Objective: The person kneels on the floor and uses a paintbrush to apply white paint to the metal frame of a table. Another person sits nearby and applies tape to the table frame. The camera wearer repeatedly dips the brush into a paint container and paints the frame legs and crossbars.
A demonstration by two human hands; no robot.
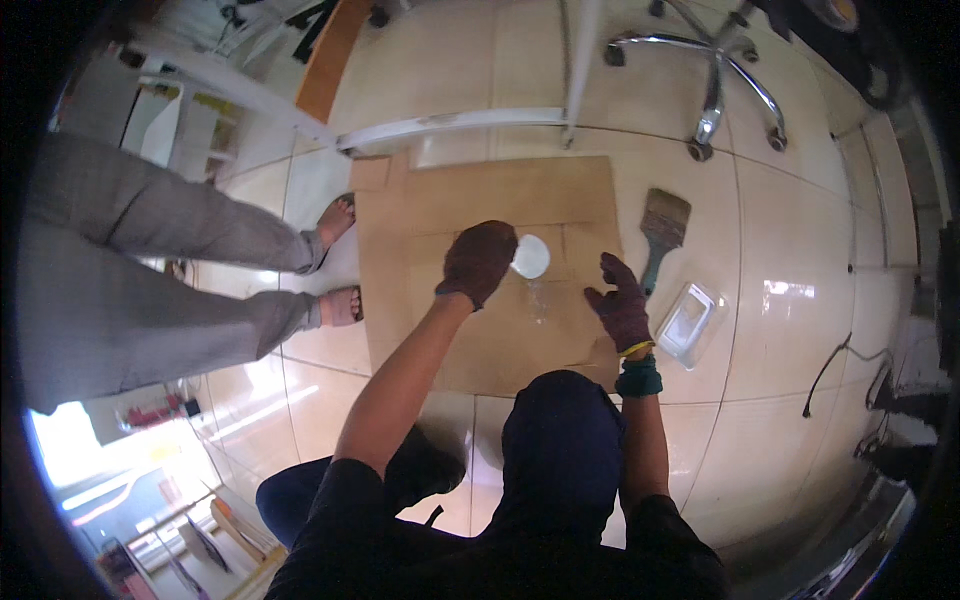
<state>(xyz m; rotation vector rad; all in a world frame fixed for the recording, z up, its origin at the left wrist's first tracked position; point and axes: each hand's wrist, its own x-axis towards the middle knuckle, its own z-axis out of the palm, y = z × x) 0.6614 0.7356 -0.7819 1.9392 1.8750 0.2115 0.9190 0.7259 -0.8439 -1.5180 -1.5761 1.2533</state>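
I crouch over a flat sheet of brown cardboard (480, 195) lying on the tiled floor. My left hand (478, 262), in a dark maroon glove, grips a small white round container (531, 256) tipped over the cardboard's middle. A thin clear wet patch (538, 298) shows on the cardboard just below it. My right hand (620, 300), gloved the same way, hovers open with fingers spread over the cardboard's right part, holding nothing.
A paintbrush (660, 232) with a teal handle lies on the tiles right of the cardboard, next to a clear plastic tray (688, 322). Another person's legs and bare feet (338, 262) stand at the left edge. An office chair base (715, 70) and a white frame (450, 122) lie beyond.
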